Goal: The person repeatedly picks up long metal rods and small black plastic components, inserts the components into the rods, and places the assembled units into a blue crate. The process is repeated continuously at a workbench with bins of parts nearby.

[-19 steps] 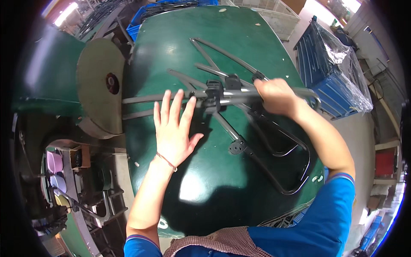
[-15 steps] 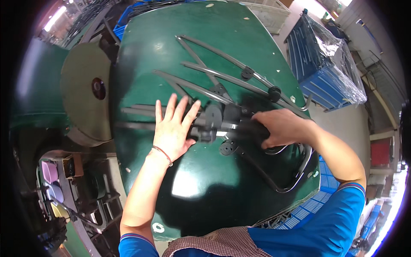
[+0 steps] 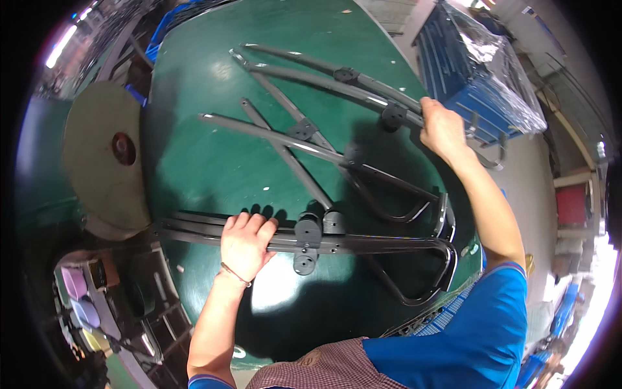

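Right hand [image 3: 442, 126] now moved off near frame, being closed round far frame's tube [image 3: 363, 87] at upper right. Left hand [image 3: 245, 241] being kept on near frame [image 3: 363, 244], lower centre of green table [image 3: 201, 162], fingers curled over bars. Second piece apparently being fetched.

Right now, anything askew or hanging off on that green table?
Yes. The far frame piece under the right hand runs past the green table rim, its hooked end off the edge near the blue crate. The folded frame under the left hand also sticks out past the left rim. No visible damage.
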A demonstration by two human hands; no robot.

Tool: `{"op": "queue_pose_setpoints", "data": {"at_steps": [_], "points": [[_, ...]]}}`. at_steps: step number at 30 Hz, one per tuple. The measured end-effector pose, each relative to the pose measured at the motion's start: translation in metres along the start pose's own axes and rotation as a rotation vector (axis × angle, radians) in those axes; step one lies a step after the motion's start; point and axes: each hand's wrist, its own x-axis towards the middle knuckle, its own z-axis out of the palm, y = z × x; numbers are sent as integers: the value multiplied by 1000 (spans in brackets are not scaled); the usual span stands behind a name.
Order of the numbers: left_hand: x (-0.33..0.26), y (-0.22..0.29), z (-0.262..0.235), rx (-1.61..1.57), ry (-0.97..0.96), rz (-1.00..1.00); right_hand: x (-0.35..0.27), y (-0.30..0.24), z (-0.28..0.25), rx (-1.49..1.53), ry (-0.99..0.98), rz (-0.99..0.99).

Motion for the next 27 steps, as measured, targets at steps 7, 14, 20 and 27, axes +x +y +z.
{"op": "queue_pose_setpoints", "data": {"at_steps": [7, 14, 20, 27], "points": [[-38, 28, 6, 39, 38, -126, -76, -88, -30, 349, -457, -26], [-55, 34, 4, 10, 103, -135, -12, -94, 1, 738, -554, -354], [-85, 56, 3, 10, 40, -172, -28, -106, -5, 769, -761, -449], [-119, 116, 3, 13, 9, -328, -47, -112, -41, 489, -929, -568]]}}
